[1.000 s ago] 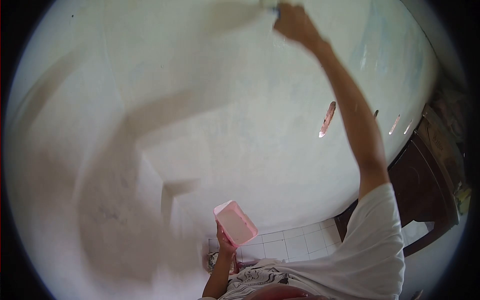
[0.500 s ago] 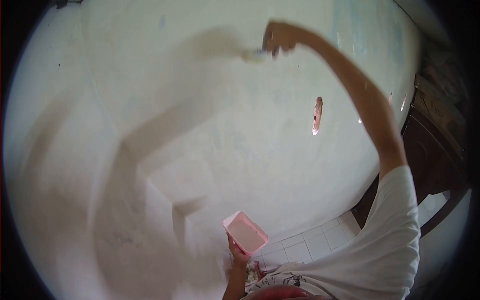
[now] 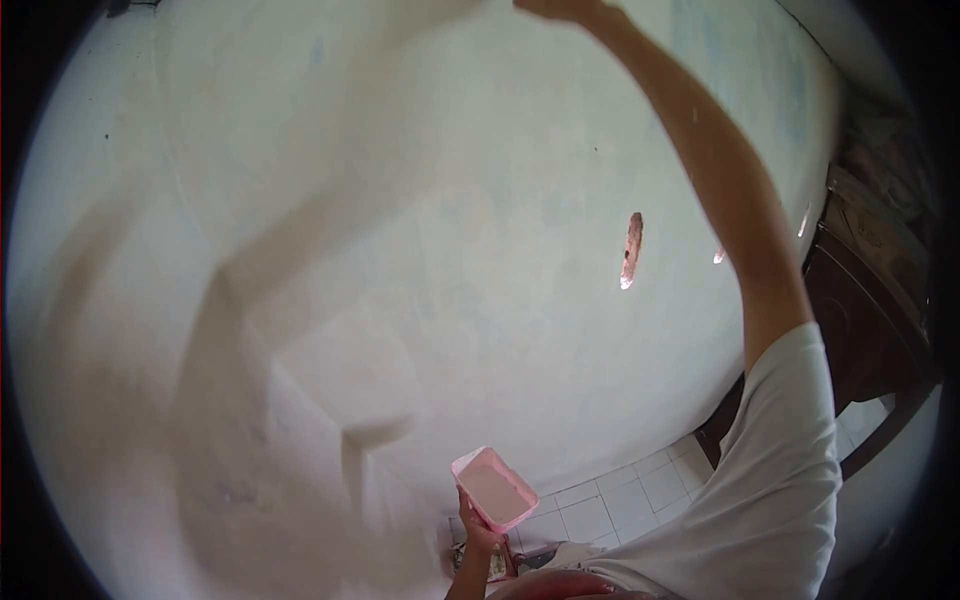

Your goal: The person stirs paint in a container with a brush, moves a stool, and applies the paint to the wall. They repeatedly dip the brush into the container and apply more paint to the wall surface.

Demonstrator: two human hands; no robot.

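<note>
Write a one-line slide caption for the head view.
Left hand holds a pink tray of pale paint while the right hand reaches to the frame's top along a white wall.

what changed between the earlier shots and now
The right hand swept down the wall with its brush half a second ago, then rose again; now it reaches the top edge of the view and the brush is out of sight. The left hand keeps holding the pink tray low by the tiled floor, tray drifting slightly lower and rightward in view. The wall's hole is unchanged.
</note>
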